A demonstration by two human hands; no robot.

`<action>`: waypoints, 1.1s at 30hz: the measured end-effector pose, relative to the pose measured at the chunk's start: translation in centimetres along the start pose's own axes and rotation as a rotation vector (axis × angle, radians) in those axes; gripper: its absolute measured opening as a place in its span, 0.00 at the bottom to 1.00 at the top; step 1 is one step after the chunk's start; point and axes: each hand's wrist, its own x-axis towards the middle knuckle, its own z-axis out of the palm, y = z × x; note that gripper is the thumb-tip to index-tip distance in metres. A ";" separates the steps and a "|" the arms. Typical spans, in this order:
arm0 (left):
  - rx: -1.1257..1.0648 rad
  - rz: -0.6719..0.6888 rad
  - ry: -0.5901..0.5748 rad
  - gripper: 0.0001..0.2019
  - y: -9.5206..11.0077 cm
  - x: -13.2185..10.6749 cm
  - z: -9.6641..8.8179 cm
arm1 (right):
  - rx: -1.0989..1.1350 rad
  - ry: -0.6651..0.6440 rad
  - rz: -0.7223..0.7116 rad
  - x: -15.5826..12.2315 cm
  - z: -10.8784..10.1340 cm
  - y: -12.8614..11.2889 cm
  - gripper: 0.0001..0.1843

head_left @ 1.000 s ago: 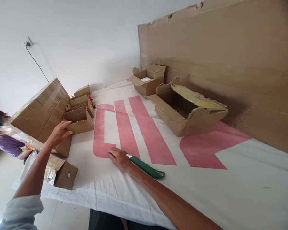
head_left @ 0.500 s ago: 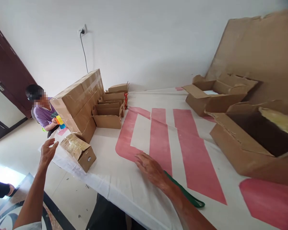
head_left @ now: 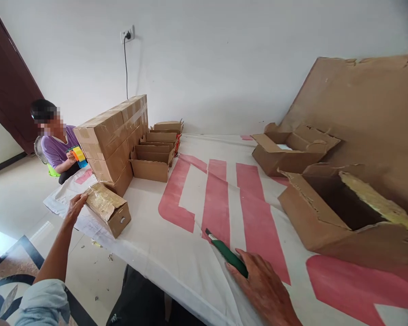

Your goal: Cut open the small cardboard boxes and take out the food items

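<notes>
A small taped cardboard box (head_left: 105, 206) rests near the table's left edge. My left hand (head_left: 76, 206) is at its left end, fingers closed on the upper edge. In my right hand (head_left: 263, 280) is a green utility knife (head_left: 227, 256), its rear part between thumb and fingers. The knife's dark tip points up and left, low over the cloth. How the fingers curl beneath it is hidden.
Stacked sealed cartons (head_left: 105, 140) stand at the left, beside several open boxes (head_left: 151, 170). To the right are two open cartons (head_left: 282, 158) and a large cardboard sheet (head_left: 360, 104). A person (head_left: 56, 145) sits beyond the table, holding something yellow and blue.
My left hand has come to the taped box, from beside it. My right hand has drawn back toward me and right, and now has the green knife, which lay under my wrist.
</notes>
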 end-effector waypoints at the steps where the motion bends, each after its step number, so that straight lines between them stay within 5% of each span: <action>1: -0.011 0.003 -0.001 0.37 0.0 -0.6 0.3 | -0.004 0.007 -0.001 -0.3 0.1 0.1 0.19; 11: 0.006 0.033 -0.112 0.35 0.6 -7.4 1.7 | -0.037 0.003 0.047 -0.1 -0.8 -1.3 0.14; 27: 0.030 0.200 -0.380 0.32 4.1 -16.5 8.0 | -0.049 0.068 0.181 0.6 -2.1 -0.6 0.14; 33: -0.155 0.265 -0.503 0.24 3.8 -16.0 8.1 | 0.291 0.117 0.222 2.2 -3.9 -4.3 0.21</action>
